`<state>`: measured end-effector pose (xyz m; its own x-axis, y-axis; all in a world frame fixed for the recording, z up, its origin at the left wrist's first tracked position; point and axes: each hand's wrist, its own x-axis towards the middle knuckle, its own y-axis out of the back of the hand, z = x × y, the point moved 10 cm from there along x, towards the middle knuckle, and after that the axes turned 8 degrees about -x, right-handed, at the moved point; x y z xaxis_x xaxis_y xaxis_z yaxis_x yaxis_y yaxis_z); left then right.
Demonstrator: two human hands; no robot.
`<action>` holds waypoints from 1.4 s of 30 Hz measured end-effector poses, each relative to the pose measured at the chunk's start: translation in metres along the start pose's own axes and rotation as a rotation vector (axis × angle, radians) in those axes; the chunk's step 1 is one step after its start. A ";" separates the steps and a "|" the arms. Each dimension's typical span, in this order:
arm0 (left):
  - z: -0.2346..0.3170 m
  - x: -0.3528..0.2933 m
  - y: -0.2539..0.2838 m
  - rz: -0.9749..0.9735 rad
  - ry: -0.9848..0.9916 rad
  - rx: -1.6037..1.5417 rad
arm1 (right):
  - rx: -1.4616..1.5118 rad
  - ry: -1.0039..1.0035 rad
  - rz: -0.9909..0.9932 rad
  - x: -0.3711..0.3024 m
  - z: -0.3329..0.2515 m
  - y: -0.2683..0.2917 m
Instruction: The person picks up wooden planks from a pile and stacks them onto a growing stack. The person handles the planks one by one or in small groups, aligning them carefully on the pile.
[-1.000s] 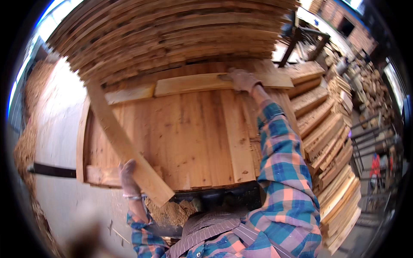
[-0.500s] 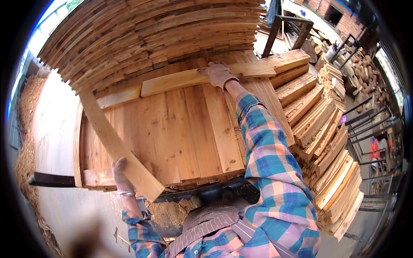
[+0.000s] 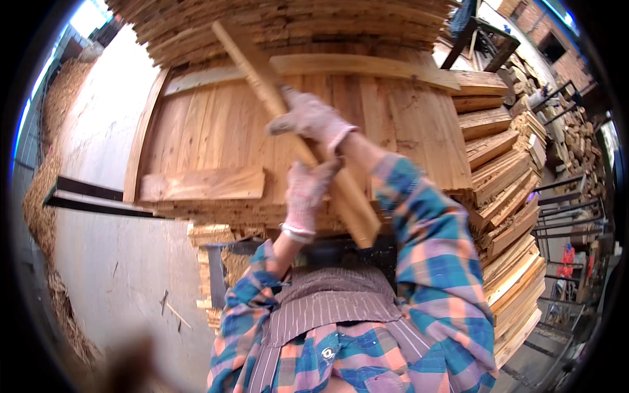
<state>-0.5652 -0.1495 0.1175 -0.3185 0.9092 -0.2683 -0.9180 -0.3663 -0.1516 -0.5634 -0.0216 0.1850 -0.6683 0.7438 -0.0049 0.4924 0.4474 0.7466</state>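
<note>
A loose wooden plank [image 3: 354, 204] slants over the board stack, its far end near the back pile and its near end toward my body. My right hand [image 3: 318, 119], in a pale knitted glove, is closed round the plank's middle. Closer to me, my left hand [image 3: 304, 196], gloved too, grips the same plank, with its fingers partly hidden. Beneath lies a flat layer of boards [image 3: 223, 124]. Along its far edge runs a long narrow strip [image 3: 367, 67], and a shorter strip [image 3: 203, 184] rests at the near left.
A tall pile of planks [image 3: 314, 26] rises behind the layer. Thick split timbers [image 3: 491, 147] fan out on the right. A dark metal bar [image 3: 98, 204] juts out at the left above the concrete floor [image 3: 131, 275]. Sawdust [image 3: 49, 150] lies by the left wall.
My right hand has left the far strip and now grips the loose plank. My left hand and the plank have moved right, uncovering the short near strip. The view has shifted.
</note>
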 end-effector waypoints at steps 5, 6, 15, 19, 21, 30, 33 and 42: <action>0.005 -0.040 0.037 -0.198 -0.112 -0.001 | -0.445 -0.188 -0.130 -0.117 0.043 0.038; 0.009 -0.036 0.073 -0.079 -0.134 -0.050 | -0.498 -0.241 -0.169 -0.133 0.058 0.042; 0.034 0.060 0.161 0.267 -0.735 1.330 | -0.800 -0.165 -0.308 -0.153 0.115 0.012; 0.008 0.082 0.173 0.099 -0.668 1.281 | -0.684 -0.066 -0.195 -0.152 0.123 0.012; 0.010 0.080 0.147 0.030 -0.625 1.329 | -0.582 -0.088 -0.111 -0.158 0.148 0.009; 0.011 0.080 0.153 -0.061 -0.712 1.426 | -0.487 -0.108 0.088 -0.153 0.158 0.005; 0.010 0.080 0.158 -0.036 -0.680 1.396 | -0.521 -0.115 0.031 -0.141 0.161 -0.004; 0.047 0.010 0.107 -0.097 -0.703 0.878 | -1.254 -0.234 0.190 -0.154 0.172 -0.014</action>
<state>-0.6777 -0.1705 0.1432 -0.0443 0.9374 0.3454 -0.7060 -0.2740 0.6531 -0.3711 -0.0572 0.0608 -0.4704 0.8698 0.1488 -0.3738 -0.3492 0.8593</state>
